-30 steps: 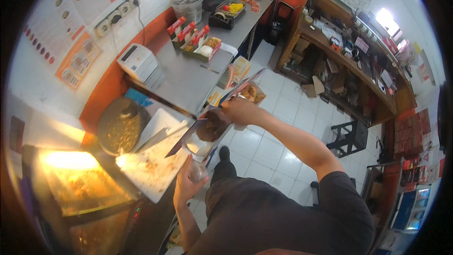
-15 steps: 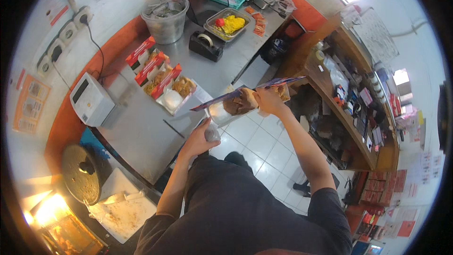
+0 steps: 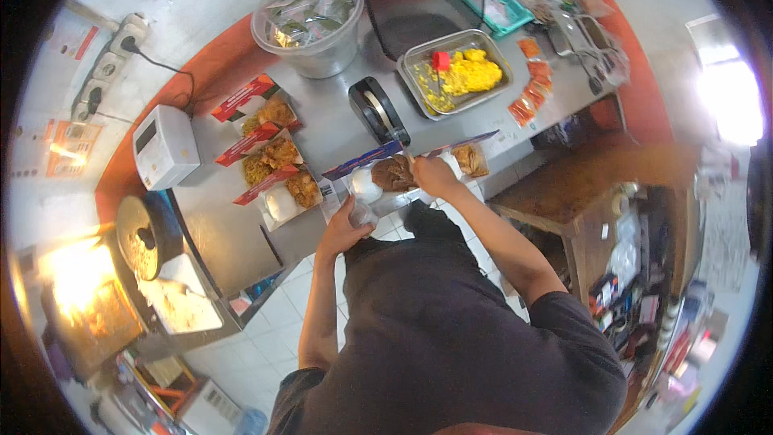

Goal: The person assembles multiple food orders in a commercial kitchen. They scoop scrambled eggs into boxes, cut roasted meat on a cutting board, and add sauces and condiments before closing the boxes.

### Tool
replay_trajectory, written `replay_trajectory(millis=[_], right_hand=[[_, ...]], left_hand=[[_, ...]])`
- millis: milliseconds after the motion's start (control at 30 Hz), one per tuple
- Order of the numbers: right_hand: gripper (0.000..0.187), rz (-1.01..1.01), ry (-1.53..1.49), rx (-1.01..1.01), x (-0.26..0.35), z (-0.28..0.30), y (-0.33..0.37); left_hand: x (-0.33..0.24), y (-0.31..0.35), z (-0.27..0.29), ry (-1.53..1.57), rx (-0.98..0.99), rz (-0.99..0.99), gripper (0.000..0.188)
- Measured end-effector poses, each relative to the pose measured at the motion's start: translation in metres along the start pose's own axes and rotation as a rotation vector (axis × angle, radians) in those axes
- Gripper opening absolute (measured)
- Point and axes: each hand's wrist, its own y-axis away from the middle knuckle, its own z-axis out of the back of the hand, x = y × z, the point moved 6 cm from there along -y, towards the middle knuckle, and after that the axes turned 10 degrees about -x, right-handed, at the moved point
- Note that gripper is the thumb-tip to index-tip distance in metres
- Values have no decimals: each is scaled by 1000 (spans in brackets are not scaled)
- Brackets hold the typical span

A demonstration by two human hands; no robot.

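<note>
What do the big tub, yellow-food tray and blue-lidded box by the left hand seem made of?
Tub: probably translucent plastic, its wall greyish and cloudy.
Tray: apparently metal, perhaps steel, with a shiny silvery rim.
Blue-lidded box: likely thin card, its lid flat.

The white machine (image 3: pixel 167 153) (boxy, dark-screened) stands near the wall sockets (image 3: pixel 105 69).

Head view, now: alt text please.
A bare left hand holds clear plastic at an open food box; the right hand grips its other end, beside a second box. On the steel counter sit three red-flapped food boxes and a tray of yellow food.
</note>
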Motion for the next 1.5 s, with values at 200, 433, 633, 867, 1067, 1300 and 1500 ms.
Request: replay_trajectory(millis=[200,433,633,867,1067,1300,1500], right_hand=[[17,115,-54,68,2,-27,-18],[20,161,-24,177,20,-40,-62],[22,126,-41,113,27,-35,-91],[39,196,139,109,46,-13,-69],[31,20,-140,140,50,12,-19],[50,632,-17,380,139,-97,8],[55,569,-17,411,169,-124,16]], left_hand=[[0,3,-3,7,-99,260,99],[6,-11,11,122,-261,239,100],[16,-37,31,155,-321,191,98],[-2,-5,49,-93,-340,-33,82],[4,77,82,122,-541,114,74],[15,85,91,-51,-606,100,77],[16,75,93,-138,-598,24,81]])
